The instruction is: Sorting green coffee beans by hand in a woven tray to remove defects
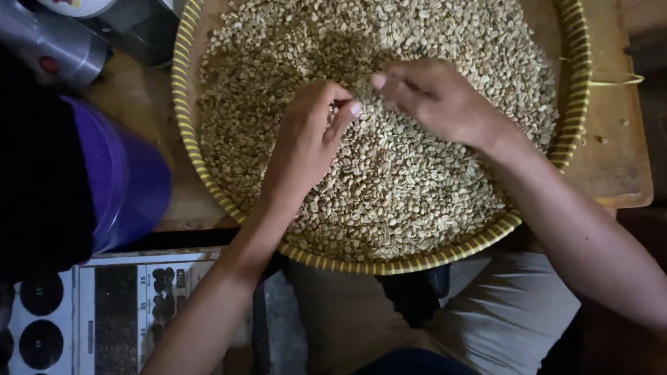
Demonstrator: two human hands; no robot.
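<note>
Nearest the camera are the person's two bare forearms, rising from the bottom edge over light trousers (500, 326) toward a wide round basket. The left hand (306, 135) rests palm-down on a heap of pale beans (396, 187), its fingers curled inward with thumb and forefinger tips drawn close together; whether a bean is caught between them is too small to tell. The right hand (434, 97) lies just beside it, slightly higher in the view, fingers bent loosely and fingertips touching the beans, not closed around anything that can be seen. The two hands are near each other, their fingertips almost meeting over the middle of the heap.

The beans fill the shallow woven basket (182, 104), whose rim is banded in yellow and dark stripes; they cover nearly its whole floor, thinning toward the left edge. The basket sits on a wooden surface (618, 153), with its near rim overhanging the edge above the person's lap.

To the left of the basket stands a purple plastic container (128, 180), close to the rim but apart from it. At the upper left is a grey metal object (55, 45), partly cut off. Below the purple container lies a printed sheet (132, 305) with dark round pictures.
</note>
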